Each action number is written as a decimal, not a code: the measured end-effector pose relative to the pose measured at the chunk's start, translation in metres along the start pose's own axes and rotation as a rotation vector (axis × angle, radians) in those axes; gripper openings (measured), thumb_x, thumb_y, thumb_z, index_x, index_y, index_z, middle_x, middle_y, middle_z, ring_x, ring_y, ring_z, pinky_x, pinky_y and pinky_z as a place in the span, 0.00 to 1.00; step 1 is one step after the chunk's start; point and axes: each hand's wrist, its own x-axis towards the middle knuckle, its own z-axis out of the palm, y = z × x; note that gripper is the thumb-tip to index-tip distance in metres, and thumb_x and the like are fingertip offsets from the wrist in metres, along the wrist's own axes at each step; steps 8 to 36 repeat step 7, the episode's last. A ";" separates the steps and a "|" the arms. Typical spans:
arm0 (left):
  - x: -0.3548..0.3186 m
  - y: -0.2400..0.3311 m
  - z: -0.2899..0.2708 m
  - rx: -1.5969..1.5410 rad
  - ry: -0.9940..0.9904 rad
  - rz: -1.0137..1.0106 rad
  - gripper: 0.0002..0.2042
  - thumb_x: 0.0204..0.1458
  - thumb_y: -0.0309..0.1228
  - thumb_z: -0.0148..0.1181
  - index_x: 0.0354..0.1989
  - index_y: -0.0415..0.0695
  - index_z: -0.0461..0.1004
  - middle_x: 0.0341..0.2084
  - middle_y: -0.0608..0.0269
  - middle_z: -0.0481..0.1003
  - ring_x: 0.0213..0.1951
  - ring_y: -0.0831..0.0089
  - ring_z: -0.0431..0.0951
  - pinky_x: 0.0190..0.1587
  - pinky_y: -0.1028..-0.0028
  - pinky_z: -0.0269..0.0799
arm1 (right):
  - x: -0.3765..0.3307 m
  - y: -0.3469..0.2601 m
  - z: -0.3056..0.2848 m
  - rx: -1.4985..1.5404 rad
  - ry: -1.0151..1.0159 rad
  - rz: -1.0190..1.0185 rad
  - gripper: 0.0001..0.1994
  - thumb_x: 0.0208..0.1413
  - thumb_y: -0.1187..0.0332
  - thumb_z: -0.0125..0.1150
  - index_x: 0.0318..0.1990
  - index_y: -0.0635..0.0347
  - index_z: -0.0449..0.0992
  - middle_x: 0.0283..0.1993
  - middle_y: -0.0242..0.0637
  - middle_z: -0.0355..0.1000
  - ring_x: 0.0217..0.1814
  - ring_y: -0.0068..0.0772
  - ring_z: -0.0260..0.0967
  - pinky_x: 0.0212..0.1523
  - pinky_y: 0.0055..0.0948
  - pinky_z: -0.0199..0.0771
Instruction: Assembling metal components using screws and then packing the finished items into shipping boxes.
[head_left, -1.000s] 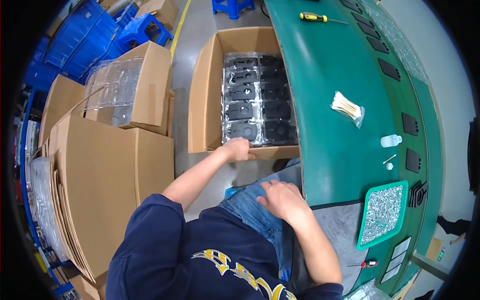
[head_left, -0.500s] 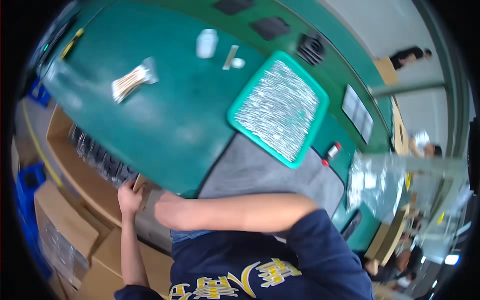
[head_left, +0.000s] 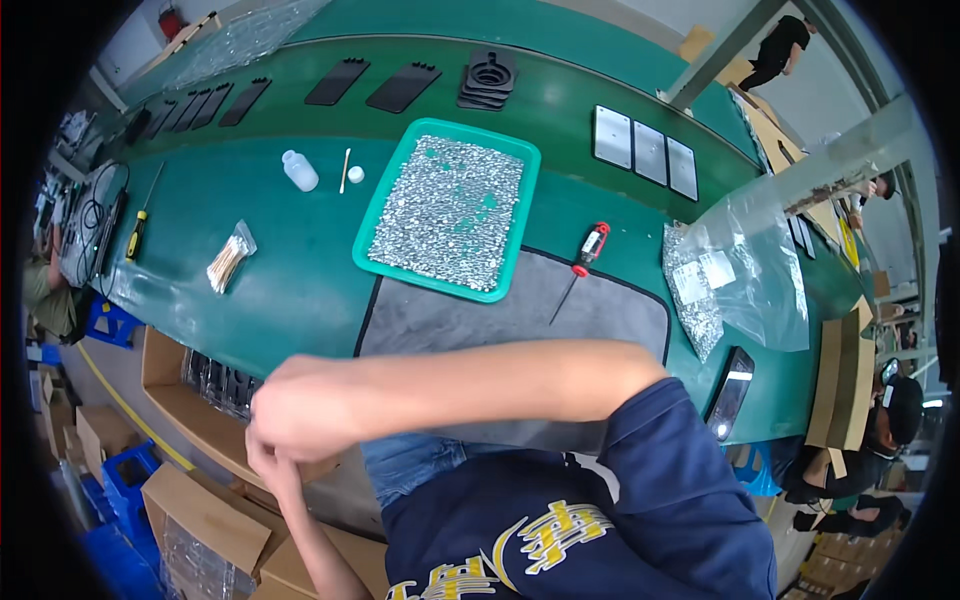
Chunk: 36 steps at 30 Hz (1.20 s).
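Both my hands are together at the table's near left edge, above an open cardboard box (head_left: 205,420). My right hand (head_left: 305,405) reaches across my body, its back turned up and slightly blurred. Its fingers look curled, with their tips hidden. Just beneath and touching it is my left hand (head_left: 272,465), also closed and partly covered. Whatever they hold, if anything, is hidden. Dark parts in clear plastic packing (head_left: 218,385) stand in the box beside the hands.
A green tray (head_left: 365,262) of small silvery pieces stands partly on a grey mat (head_left: 430,320). Around it are a red screwdriver (head_left: 592,250), cotton swabs (head_left: 231,258), a white bottle (head_left: 299,170), a yellow-handled screwdriver (head_left: 137,235), a phone (head_left: 731,393) and a bag of small pieces (head_left: 697,315).
My view has turned, and the table lies more level. My left hand held a cardboard edge at the box; now both hands are closer together, with the right over the left.
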 end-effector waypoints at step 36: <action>-0.020 0.111 -0.005 -0.340 0.009 0.866 0.13 0.60 0.23 0.56 0.52 0.38 0.78 0.48 0.54 0.79 0.48 0.62 0.76 0.55 0.69 0.71 | -0.060 0.044 -0.060 -0.106 0.503 0.206 0.09 0.42 0.64 0.58 0.20 0.55 0.81 0.21 0.43 0.77 0.21 0.52 0.70 0.27 0.45 0.75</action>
